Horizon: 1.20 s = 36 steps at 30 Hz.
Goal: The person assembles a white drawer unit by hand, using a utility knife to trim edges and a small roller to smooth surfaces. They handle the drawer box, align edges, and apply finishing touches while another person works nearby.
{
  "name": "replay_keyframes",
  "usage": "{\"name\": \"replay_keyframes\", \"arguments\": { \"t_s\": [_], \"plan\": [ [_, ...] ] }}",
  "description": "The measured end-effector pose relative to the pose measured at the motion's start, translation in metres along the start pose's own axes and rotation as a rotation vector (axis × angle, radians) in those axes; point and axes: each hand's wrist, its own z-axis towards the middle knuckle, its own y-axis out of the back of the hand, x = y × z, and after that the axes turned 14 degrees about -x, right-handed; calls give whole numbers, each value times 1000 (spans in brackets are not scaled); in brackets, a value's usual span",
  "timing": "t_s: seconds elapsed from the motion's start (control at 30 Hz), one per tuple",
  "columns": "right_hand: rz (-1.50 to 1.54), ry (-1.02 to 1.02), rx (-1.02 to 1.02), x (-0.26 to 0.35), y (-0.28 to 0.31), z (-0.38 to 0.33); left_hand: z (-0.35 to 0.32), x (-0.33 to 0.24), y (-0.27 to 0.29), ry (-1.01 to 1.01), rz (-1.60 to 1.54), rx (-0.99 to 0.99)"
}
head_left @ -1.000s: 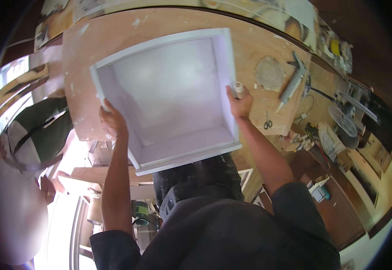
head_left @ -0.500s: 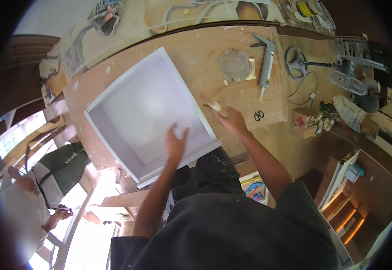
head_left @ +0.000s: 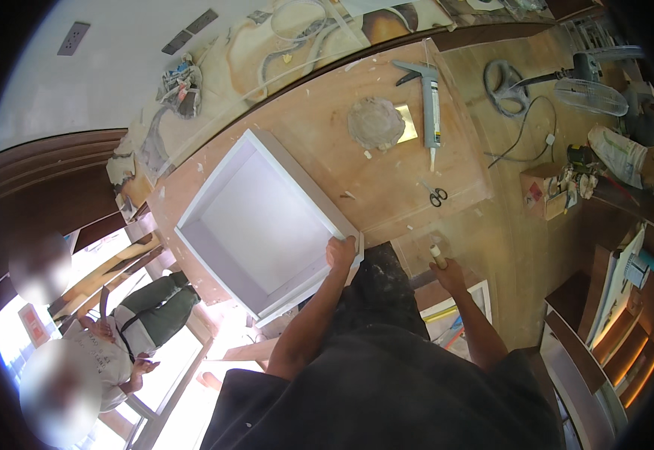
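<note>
A white drawer-like open box [head_left: 297, 159] lies on the wooden worktop, its hollow side up. My left hand [head_left: 340, 253] is closed over the rim at the box's near right corner. Off to the right, past the worktop's near edge, my right hand [head_left: 450, 276] is wrapped round a short, pale cylindrical thing [head_left: 437, 255]. Its upper end sticks out above the fingers, and I cannot make out its exact kind.
On the worktop [head_left: 312, 120] lie a caulking gun [head_left: 430, 105], black-handled scissors [head_left: 437, 196], a round grey lump [head_left: 375, 124] and a gold square [head_left: 408, 124]. A fan [head_left: 589, 97] stands far right. Two people are at the left, one in a light shirt [head_left: 94, 360].
My left hand has gone from above the box's inside to its near right rim. My right hand has drawn back toward me with the pale cylinder. The view has also shifted.
</note>
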Motion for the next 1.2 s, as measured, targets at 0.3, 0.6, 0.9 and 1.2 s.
{"name": "replay_keyframes", "arguments": {
  "t_s": [0.3,0.6,0.9,1.2],
  "plan": [
    [84,64,-11,40,-15,-18,-43,53,135,-129,-365,283],
    [224,137,54,155,-39,-76,-74,135,305,-93,-516,451],
    [146,364,107,227,-74,-156,-65,247,380,-262,-840,508],
    [-41,383,174,235,-88,-173,-51,346,406,-264,-1042,508]
  ]
}}
